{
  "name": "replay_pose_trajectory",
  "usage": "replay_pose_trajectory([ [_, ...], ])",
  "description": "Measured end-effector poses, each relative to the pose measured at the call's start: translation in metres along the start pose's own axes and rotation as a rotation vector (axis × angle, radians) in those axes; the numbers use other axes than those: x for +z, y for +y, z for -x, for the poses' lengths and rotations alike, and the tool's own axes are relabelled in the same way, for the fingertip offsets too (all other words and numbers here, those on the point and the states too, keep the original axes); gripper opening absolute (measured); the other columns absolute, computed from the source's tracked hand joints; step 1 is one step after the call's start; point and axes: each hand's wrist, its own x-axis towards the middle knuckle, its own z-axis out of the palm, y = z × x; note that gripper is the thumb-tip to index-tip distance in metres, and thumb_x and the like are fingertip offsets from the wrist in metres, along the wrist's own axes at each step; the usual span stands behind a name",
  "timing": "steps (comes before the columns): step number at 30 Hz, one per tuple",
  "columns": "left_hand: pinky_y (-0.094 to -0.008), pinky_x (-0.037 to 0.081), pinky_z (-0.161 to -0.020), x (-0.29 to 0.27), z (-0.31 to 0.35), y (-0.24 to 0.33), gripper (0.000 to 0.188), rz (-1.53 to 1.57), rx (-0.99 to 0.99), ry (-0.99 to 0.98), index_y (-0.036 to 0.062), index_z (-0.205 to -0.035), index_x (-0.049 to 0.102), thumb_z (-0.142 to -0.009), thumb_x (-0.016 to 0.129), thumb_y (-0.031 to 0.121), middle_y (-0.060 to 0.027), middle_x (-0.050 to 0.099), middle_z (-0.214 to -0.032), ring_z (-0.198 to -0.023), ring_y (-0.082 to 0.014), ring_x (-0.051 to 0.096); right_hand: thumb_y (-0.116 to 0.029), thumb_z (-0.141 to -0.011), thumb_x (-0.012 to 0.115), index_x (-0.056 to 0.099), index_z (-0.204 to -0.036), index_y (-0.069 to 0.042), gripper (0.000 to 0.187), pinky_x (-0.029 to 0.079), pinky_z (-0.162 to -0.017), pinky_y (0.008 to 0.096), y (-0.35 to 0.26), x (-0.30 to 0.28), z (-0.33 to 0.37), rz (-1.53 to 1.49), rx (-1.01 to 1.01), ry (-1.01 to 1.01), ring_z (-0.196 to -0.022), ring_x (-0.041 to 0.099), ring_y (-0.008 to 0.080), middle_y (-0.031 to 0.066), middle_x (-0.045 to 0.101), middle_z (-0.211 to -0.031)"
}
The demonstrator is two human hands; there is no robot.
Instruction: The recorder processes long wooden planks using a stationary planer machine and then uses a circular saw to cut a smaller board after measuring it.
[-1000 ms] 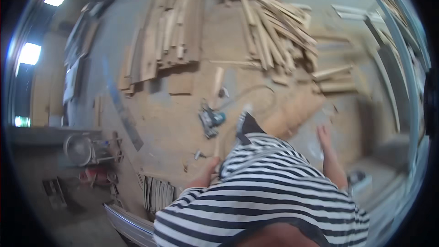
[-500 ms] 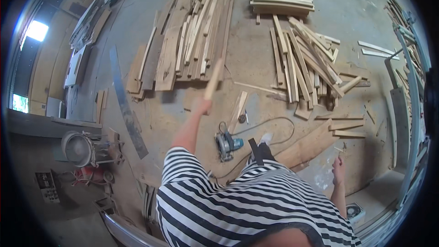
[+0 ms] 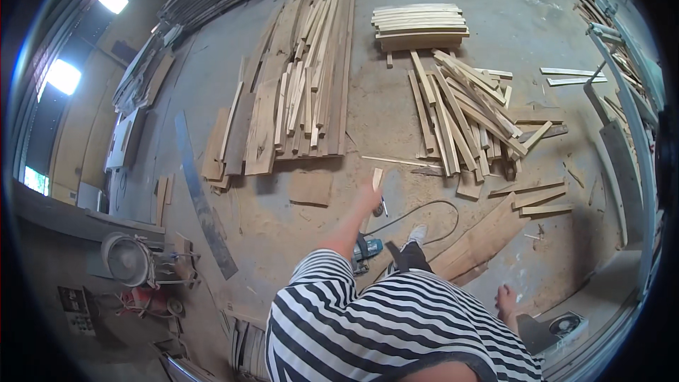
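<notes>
My left hand (image 3: 368, 199) reaches down over a short pale wood offcut (image 3: 378, 177) on the floor, whose upper end shows beyond the hand. The hand is blurred and its fingers are hidden, so I cannot tell whether it grips the offcut. A dark round object (image 3: 378, 209) with a thin pen-like stick lies close by. Just below, partly behind my arm, sits a blue corded circular saw (image 3: 368, 248). My right hand (image 3: 506, 301) hangs low at my right side, fingers loosely curled, with nothing visible in it.
Ahead lie long boards (image 3: 258, 145) topped with thin strips. Right of them are a jumbled strip pile (image 3: 470, 117) and a neat strip stack (image 3: 421, 21). A wide plank (image 3: 474, 240) and the saw's cord (image 3: 442, 203) lie near my foot. A metal frame (image 3: 640, 170) borders the right.
My left hand has moved right and nearer to me, from the strip-topped boards to the offcut. The wooden strip it held is no longer seen in it. My right hand has dropped lower.
</notes>
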Motion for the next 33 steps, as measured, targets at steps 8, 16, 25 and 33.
replay_pose_trajectory([
  [8,-0.0509,0.053,-0.088,0.041,0.155,-0.062,0.052,-0.187,0.014,-0.248,-0.0063,-0.102,0.069,-0.084,0.059,0.041,-0.0309,0.068,-0.100,-0.097,-0.0471,0.066,-0.028,-0.097,0.058,0.057,-0.103,-0.013,0.016,0.032,-0.045,0.0253,0.167,-0.046,0.053,-0.409,0.232,0.009,-0.058,0.049,0.0097,-0.0022,0.047,-0.072],
  [16,-0.0523,0.053,-0.083,0.054,0.171,-0.017,0.038,-0.143,0.119,-0.151,0.0008,-0.101,0.069,-0.085,0.057,0.033,-0.0292,0.068,-0.100,-0.097,-0.0444,0.066,-0.030,-0.096,0.055,0.056,-0.092,-0.012,0.018,0.033,-0.042,0.0335,0.272,-0.052,0.078,-0.408,0.269,-0.027,-0.050,0.047,0.0175,0.0044,0.047,-0.063],
  [25,-0.0498,0.048,-0.098,0.182,0.154,0.076,0.047,-0.084,0.367,-0.553,-0.0018,-0.121,0.062,-0.088,0.059,0.032,-0.0291,0.064,-0.118,-0.114,-0.0441,0.060,-0.025,-0.097,0.056,0.059,-0.094,-0.012,0.013,0.034,-0.045,0.0225,0.196,-0.043,0.070,-0.592,0.299,0.089,-0.055,0.049,0.0083,-0.0026,0.049,-0.069],
  [33,-0.0514,0.052,-0.088,0.312,0.147,0.088,0.035,-0.136,0.326,-0.790,-0.0016,-0.104,0.068,-0.086,0.057,0.027,-0.0290,0.068,-0.104,-0.101,-0.0438,0.066,-0.026,-0.099,0.053,0.053,-0.082,-0.015,0.021,0.030,-0.042,0.0229,0.203,0.033,-0.039,-0.324,0.255,0.075,-0.050,0.043,0.0050,-0.0047,0.048,-0.064],
])
